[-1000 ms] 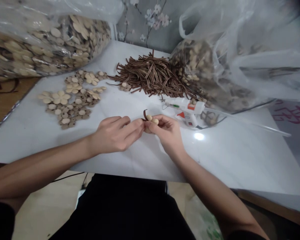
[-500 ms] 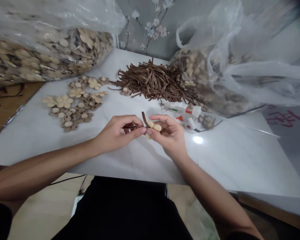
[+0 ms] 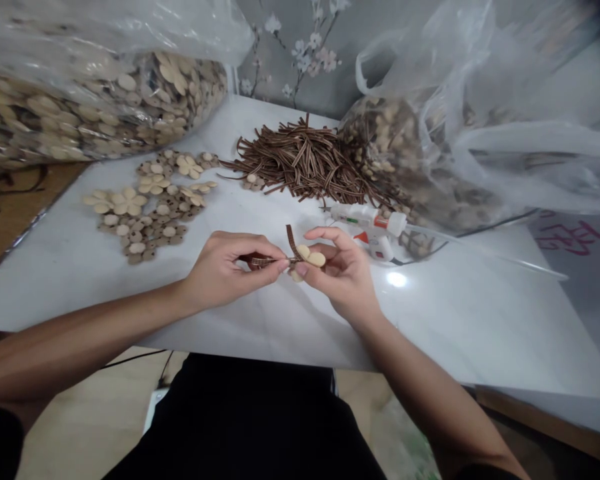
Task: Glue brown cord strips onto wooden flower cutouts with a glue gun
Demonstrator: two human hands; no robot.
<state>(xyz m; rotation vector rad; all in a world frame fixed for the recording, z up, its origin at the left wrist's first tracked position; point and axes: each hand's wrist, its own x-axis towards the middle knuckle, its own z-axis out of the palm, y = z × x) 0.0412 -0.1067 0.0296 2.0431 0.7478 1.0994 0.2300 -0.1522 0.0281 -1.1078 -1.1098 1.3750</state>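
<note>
Between thumb and fingers, my right hand (image 3: 343, 270) grips a cream petalled flower piece (image 3: 313, 257). A brown striped ribbon (image 3: 292, 241) lies against the flower, one end sticking up and away from me. My left hand (image 3: 237, 267) pinches the other part of this ribbon close to the flower's left side. The two thumbs are near each other but apart. The back of the flower and part of the ribbon are hidden by my fingers.
Beyond my hands lies a heap of brown ribbon strips (image 3: 305, 160). Loose flower pieces (image 3: 150, 223) are at left. A glue gun (image 3: 367, 219) lies right of centre. Clear bags of flower pieces stand at left (image 3: 105, 113) and right (image 3: 390, 137) on the white table (image 3: 480, 320).
My left hand has drawn slightly left from the right hand, and more of the ribbon shows between its fingers. The right hand still holds the flower.
</note>
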